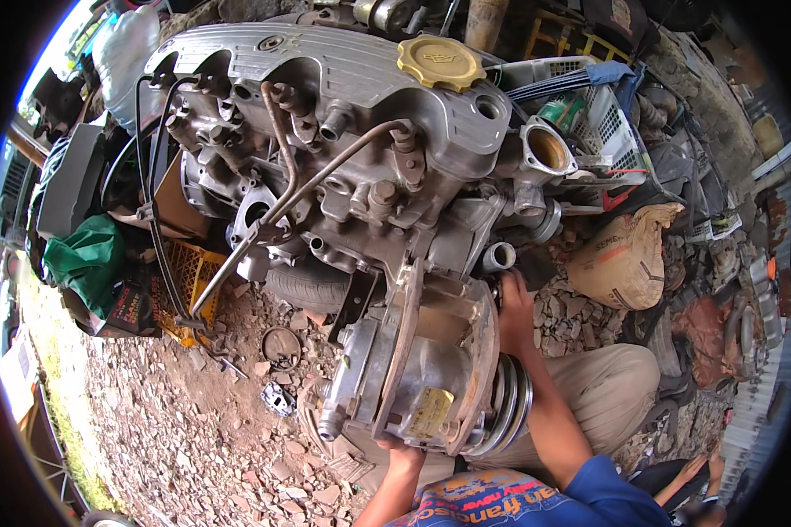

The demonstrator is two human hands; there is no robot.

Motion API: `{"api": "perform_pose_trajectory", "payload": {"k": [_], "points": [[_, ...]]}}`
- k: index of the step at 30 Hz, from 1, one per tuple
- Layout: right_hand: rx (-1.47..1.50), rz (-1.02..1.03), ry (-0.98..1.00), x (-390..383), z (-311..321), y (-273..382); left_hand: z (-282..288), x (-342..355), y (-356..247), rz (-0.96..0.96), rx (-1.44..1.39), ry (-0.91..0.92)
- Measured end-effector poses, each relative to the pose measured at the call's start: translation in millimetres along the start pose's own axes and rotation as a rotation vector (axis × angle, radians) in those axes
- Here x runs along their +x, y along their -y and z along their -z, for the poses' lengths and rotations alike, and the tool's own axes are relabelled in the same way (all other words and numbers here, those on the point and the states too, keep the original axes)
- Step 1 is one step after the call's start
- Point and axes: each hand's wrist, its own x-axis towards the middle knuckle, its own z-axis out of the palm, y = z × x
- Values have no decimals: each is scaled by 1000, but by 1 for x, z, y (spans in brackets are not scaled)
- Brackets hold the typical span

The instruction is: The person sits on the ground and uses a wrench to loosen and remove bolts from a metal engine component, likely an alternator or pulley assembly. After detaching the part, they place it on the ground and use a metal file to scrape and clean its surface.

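Observation:
A grey engine [369,202] with a yellow oil cap [439,61] fills the upper middle. Below it hangs a silver compressor [360,369] in a rusty bracket [475,351], with a grooved pulley [510,404] on its right end. My left hand [400,452] grips the compressor's underside, its fingers partly hidden. My right hand [511,303] reaches up behind the pulley, fingers curled near a short pipe stub [498,256]; what they hold is hidden.
A tire [303,288], yellow crate [206,268] and green cloth [83,259] lie left. A cement sack [620,255] and white basket [611,127] sit right. Another person's hands [694,474] show lower right. Rubble covers the ground [193,422].

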Motion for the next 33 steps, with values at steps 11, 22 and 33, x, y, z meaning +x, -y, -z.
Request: {"api": "perform_pose_trajectory", "payload": {"k": [11,22,33], "points": [[125,182,-7,17,10,-16,5,-4,1,36,121,-99],[132,305,50,21,6,-53,33,-26,-20,65,234,-194],[695,-511,615,-30,49,28,36,-21,-12,71,232,-208]]}}
